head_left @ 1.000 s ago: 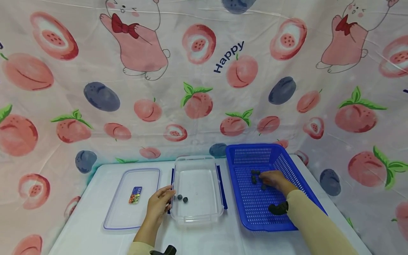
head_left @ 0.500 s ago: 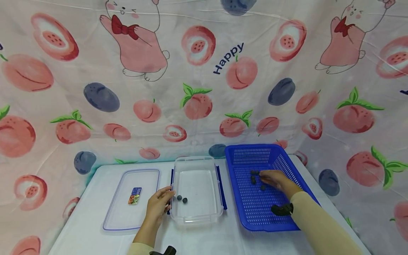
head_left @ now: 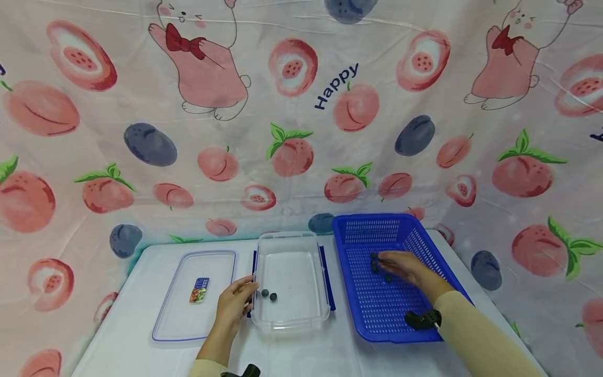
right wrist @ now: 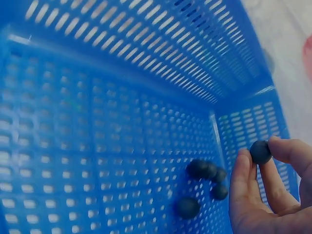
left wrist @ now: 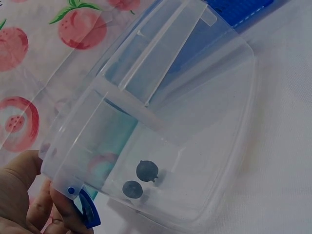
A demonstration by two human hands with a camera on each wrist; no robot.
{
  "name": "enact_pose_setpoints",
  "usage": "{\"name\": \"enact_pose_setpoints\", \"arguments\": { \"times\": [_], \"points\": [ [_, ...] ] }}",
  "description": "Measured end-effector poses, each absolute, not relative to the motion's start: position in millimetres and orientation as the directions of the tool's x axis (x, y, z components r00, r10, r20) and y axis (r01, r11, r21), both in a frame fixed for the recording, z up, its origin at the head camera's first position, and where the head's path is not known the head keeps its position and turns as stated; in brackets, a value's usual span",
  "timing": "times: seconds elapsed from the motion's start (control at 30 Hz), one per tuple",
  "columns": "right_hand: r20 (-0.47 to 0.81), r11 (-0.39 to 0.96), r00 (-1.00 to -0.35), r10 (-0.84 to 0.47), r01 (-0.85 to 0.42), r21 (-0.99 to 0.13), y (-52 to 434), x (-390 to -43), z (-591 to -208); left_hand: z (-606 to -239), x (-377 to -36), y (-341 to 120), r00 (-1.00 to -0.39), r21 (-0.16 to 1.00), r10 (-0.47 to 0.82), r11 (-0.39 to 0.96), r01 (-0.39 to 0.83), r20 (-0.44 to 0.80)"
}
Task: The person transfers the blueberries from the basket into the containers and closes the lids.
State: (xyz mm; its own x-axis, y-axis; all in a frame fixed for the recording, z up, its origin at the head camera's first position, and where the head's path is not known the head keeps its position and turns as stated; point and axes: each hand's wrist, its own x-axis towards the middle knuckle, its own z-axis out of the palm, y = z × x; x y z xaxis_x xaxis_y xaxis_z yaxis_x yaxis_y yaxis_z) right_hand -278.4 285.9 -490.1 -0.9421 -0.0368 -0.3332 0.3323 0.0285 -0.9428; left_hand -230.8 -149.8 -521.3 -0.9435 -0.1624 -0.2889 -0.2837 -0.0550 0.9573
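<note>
My left hand [head_left: 233, 303] grips the left wall of a clear plastic container [head_left: 293, 320], thumb at the rim and fingers by a blue latch [left wrist: 87, 209]. Two dark blueberries, one here [left wrist: 147, 170] and one beside it [left wrist: 132, 189], lie on its floor near that hand. Inside the blue slotted basket [head_left: 360, 314], my right hand [head_left: 409, 268] pinches one blueberry [right wrist: 261, 152] between thumb and fingertips, as the right wrist view shows. Several more blueberries [right wrist: 187, 208] sit on the basket floor below and to the left of those fingers.
A clear lid [head_left: 169, 314] with a blue edge and a colourful label [head_left: 199, 290] lies flat left of the container. All stand on a white-covered table [head_left: 339, 361]. Behind hangs a fruit-printed cloth [head_left: 292, 21].
My right hand has shifted slightly left inside the basket, and a blueberry now shows pinched in the wrist view. The left hand and container have stayed put.
</note>
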Motion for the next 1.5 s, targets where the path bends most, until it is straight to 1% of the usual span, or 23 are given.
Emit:
{"name": "enact_pose_setpoints", "arguments": {
  "times": [0.23, 0.43, 0.67, 0.8, 1.07, 1.3, 1.5],
  "points": [
    [-0.294, 0.024, -0.951, -0.089, 0.293, -0.956, 280, -273, -482, -524, -231, -150, -0.942, 0.956, -0.162, -0.059, -0.288, -0.294],
    [-0.224, 0.018, -0.958, -0.18, 0.224, -0.974, 271, -269, -473, -522, -231, -150, -0.943, 0.957, -0.164, -0.059, -0.283, -0.289],
    [-0.231, 0.08, -0.938, -0.258, 0.217, -0.973, 255, -265, -464, -521, -231, -149, -0.943, 0.958, -0.169, -0.062, -0.278, -0.285],
    [-0.22, 0.074, -0.933, -0.285, 0.207, -0.976, 248, -262, -460, -520, -231, -149, -0.943, 0.958, -0.17, -0.062, -0.28, -0.287],
    [-0.214, 0.094, -0.935, -0.282, 0.195, -0.976, 233, -256, -452, -520, -233, -149, -0.942, 0.955, -0.162, -0.064, -0.288, -0.295],
    [-0.234, 0.097, -0.944, -0.234, 0.217, -0.971, 219, -252, -452, -520, -233, -149, -0.941, 0.955, -0.164, -0.071, -0.287, -0.295],
    [-0.227, 0.101, -0.94, -0.256, 0.207, -0.973, 208, -248, -451, -522, -231, -150, -0.943, 0.955, -0.157, -0.076, -0.285, -0.294]
  ]
}}
